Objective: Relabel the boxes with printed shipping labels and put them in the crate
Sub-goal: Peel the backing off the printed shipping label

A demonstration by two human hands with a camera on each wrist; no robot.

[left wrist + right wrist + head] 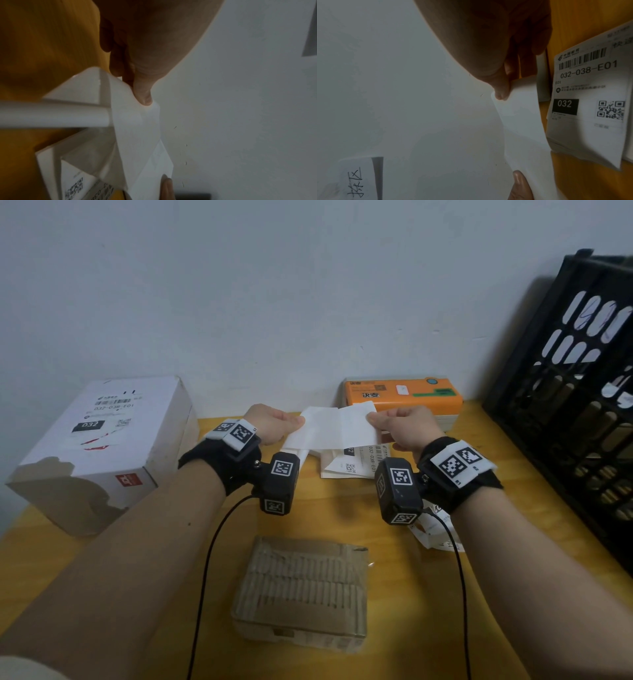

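Both hands hold a white label sheet (337, 424) up above the yellow table. My left hand (274, 422) pinches its left edge and my right hand (399, 424) pinches its right edge. In the left wrist view the thumb presses the sheet (137, 121); in the right wrist view the fingertips (501, 93) pinch the sheet's (522, 121) corner. A stack of printed labels (356, 458) marked 032 lies under the hands, also in the right wrist view (587, 101). A brown cardboard box (301, 590) lies near me. A white box (99, 446) bearing a label stands at left. A black crate (575, 392) stands at right.
An orange label printer (402, 397) sits against the wall behind the sheet. More white paper (438, 529) lies under my right wrist. Black cables run from both wrist cameras toward me. The wall stands close behind the table.
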